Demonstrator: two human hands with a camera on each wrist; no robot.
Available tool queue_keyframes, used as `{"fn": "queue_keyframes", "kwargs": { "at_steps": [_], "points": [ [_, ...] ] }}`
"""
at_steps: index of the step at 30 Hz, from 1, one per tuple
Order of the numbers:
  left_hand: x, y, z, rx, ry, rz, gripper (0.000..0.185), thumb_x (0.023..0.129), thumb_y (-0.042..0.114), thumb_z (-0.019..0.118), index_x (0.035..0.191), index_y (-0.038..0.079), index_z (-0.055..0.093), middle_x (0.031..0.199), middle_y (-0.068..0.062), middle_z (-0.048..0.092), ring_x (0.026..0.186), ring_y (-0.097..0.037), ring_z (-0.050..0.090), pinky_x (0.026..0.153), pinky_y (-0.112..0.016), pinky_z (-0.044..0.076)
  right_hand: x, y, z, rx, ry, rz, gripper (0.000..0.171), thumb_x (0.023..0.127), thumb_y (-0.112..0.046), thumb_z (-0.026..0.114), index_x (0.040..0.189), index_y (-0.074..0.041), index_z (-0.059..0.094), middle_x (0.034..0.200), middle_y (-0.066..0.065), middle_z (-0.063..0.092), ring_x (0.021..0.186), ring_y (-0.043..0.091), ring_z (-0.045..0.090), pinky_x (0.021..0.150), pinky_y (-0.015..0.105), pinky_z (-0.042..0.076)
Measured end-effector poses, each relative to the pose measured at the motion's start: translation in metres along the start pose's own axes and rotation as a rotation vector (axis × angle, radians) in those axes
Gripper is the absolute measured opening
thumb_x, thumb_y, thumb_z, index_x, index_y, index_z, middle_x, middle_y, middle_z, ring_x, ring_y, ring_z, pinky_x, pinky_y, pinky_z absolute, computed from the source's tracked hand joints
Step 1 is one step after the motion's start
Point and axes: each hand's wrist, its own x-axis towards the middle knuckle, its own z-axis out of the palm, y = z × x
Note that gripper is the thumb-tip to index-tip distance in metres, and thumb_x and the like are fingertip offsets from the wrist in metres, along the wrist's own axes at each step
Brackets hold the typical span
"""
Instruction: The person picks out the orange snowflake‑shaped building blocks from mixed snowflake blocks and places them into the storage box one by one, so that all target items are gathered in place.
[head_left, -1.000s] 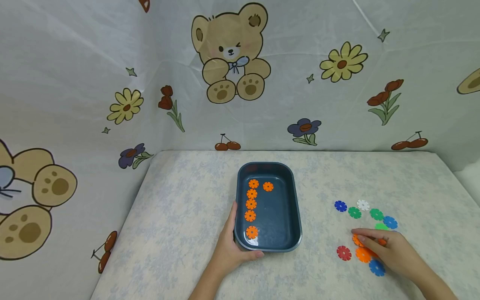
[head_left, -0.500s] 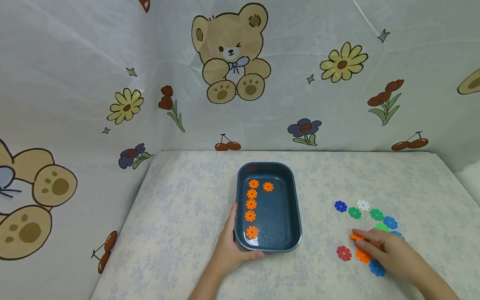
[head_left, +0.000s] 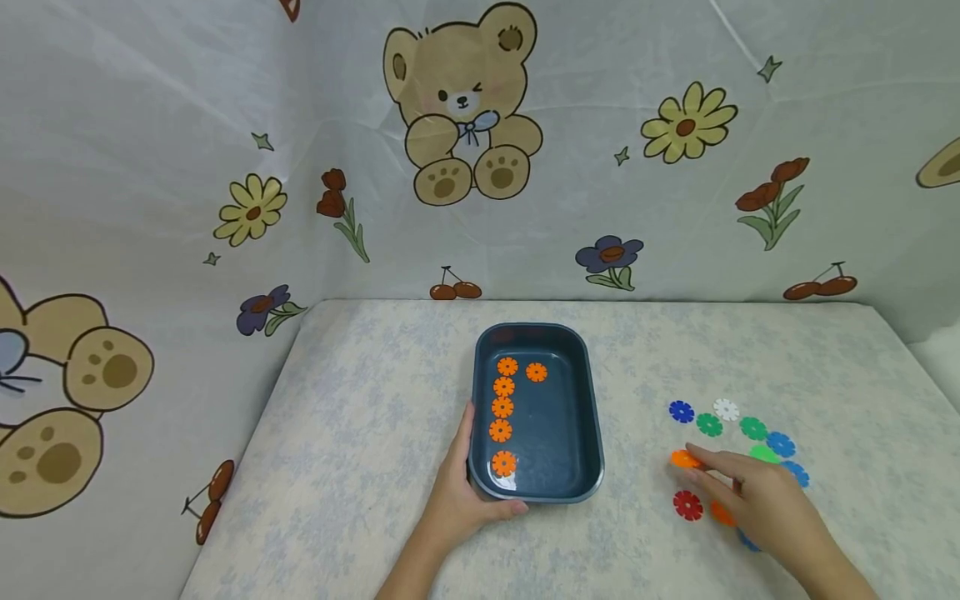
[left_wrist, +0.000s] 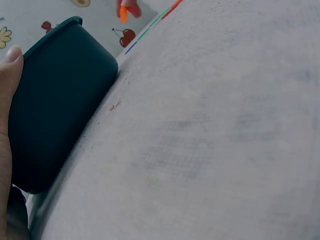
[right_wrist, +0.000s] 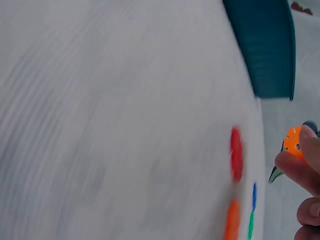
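Note:
My left hand (head_left: 459, 496) grips the near-left corner of a dark blue-green plastic tray (head_left: 558, 450), fingers along its left wall and thumb at the front. In the left wrist view the thumb (left_wrist: 11, 70) presses the tray's wall. Several orange notched plastic discs lie inside, mostly in a column along the left. To the right, my right hand (head_left: 761, 496) pinches another orange disc (head_left: 682, 459) between thumb and fingers, lifted above the table; the right wrist view shows this disc (right_wrist: 293, 142) too. Below it are a red disc (head_left: 687, 505) and a partly hidden orange disc (head_left: 723, 513).
Around the right hand lie more discs: a dark blue disc (head_left: 681, 412), a white disc (head_left: 726, 409), green discs and lighter blue ones. Behind the pale patterned tabletop (head_left: 360, 433) hangs a cloth (head_left: 570, 75) printed with bears and flowers.
My right hand has picked up the orange disc and moved it left and slightly away, off the group of discs. The left hand and tray stay in place.

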Motion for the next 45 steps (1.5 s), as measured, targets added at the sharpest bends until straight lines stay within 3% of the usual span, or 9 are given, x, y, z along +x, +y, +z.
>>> {"fn": "queue_keyframes", "kwargs": {
  "at_steps": [3, 6, 10, 15, 23, 28, 35, 40, 45],
  "points": [
    [0.0, 0.0, 0.0, 0.0, 0.001, -0.001, 0.136, 0.061, 0.031, 0.097, 0.16, 0.034, 0.003, 0.166, 0.018, 0.009, 0.154, -0.013, 0.013, 0.121, -0.057, 0.021, 0.006, -0.021, 0.002, 0.067, 0.115, -0.083, 0.042, 0.079, -0.014, 0.082, 0.12, -0.01, 0.073, 0.094, 0.002, 0.077, 0.051, -0.003, 0.031, 0.043, 0.015, 0.03],
    [0.0, 0.0, 0.0, -0.002, 0.004, -0.008, 0.136, 0.061, 0.032, 0.097, 0.16, 0.034, 0.003, 0.165, 0.019, 0.009, 0.154, -0.012, 0.013, 0.121, -0.056, 0.021, 0.013, -0.042, 0.005, 0.126, 0.181, -0.141, 0.045, 0.078, -0.008, 0.082, 0.121, -0.008, 0.072, 0.103, 0.006, 0.078, 0.052, -0.004, 0.043, 0.046, 0.009, 0.037],
    [0.001, -0.001, 0.0, -0.004, 0.006, -0.016, 0.136, 0.061, 0.033, 0.097, 0.16, 0.034, 0.004, 0.165, 0.02, 0.009, 0.153, -0.01, 0.013, 0.122, -0.055, 0.021, 0.024, -0.066, 0.014, 0.162, 0.263, -0.251, 0.047, 0.074, -0.005, 0.084, 0.119, -0.007, 0.073, 0.104, 0.004, 0.078, 0.069, 0.006, 0.071, 0.063, 0.002, 0.046],
    [0.002, -0.001, 0.0, 0.004, 0.004, -0.006, 0.136, 0.061, 0.034, 0.096, 0.161, 0.033, 0.003, 0.165, 0.019, 0.008, 0.154, -0.012, 0.013, 0.121, -0.056, 0.022, 0.041, -0.091, 0.025, 0.141, 0.329, -0.411, 0.046, 0.071, -0.007, 0.086, 0.116, -0.008, 0.075, 0.102, 0.003, 0.078, 0.085, 0.015, 0.076, 0.07, 0.014, 0.055],
    [0.001, -0.002, -0.001, 0.019, 0.002, 0.012, 0.134, 0.063, 0.035, 0.095, 0.16, 0.033, 0.002, 0.167, 0.013, 0.009, 0.154, -0.016, 0.016, 0.12, -0.056, 0.024, 0.068, -0.122, 0.043, 0.036, 0.334, -0.536, 0.03, 0.088, -0.029, 0.075, 0.111, -0.01, 0.077, 0.098, 0.001, 0.078, 0.081, 0.013, 0.075, 0.067, 0.025, 0.06],
    [0.001, -0.002, -0.001, 0.006, -0.005, 0.007, 0.134, 0.064, 0.035, 0.095, 0.16, 0.035, 0.002, 0.166, 0.015, 0.01, 0.153, -0.014, 0.017, 0.121, -0.05, 0.026, 0.081, -0.136, 0.053, -0.055, 0.306, -0.513, 0.025, 0.08, -0.025, 0.083, 0.101, -0.013, 0.079, 0.086, -0.001, 0.079, 0.068, 0.01, 0.073, 0.058, 0.027, 0.058],
    [0.0, -0.003, -0.001, -0.011, -0.003, 0.003, 0.134, 0.063, 0.032, 0.096, 0.16, 0.034, 0.003, 0.166, 0.016, 0.011, 0.153, -0.011, 0.018, 0.123, -0.038, 0.025, 0.096, -0.15, 0.065, -0.237, 0.174, -0.451, 0.011, 0.088, -0.025, 0.076, 0.083, -0.015, 0.074, 0.058, -0.004, 0.063, 0.048, 0.012, 0.057, 0.045, 0.03, 0.05],
    [0.0, -0.001, -0.001, -0.024, -0.01, 0.007, 0.134, 0.063, 0.031, 0.096, 0.161, 0.031, 0.003, 0.166, 0.015, 0.01, 0.153, -0.012, 0.018, 0.122, -0.031, 0.024, 0.104, -0.153, 0.072, -0.291, 0.065, -0.382, 0.019, 0.091, -0.023, 0.072, 0.073, -0.016, 0.072, 0.059, -0.003, 0.063, 0.047, 0.015, 0.053, 0.045, 0.034, 0.048],
    [0.001, -0.001, -0.002, -0.005, -0.006, 0.009, 0.135, 0.063, 0.03, 0.096, 0.161, 0.03, 0.003, 0.166, 0.016, 0.01, 0.153, -0.013, 0.018, 0.123, -0.037, 0.024, 0.111, -0.155, 0.076, -0.298, 0.028, -0.329, 0.023, 0.092, -0.021, 0.071, 0.07, -0.016, 0.071, 0.059, -0.003, 0.061, 0.047, 0.013, 0.05, 0.045, 0.034, 0.048]
  ]
}}
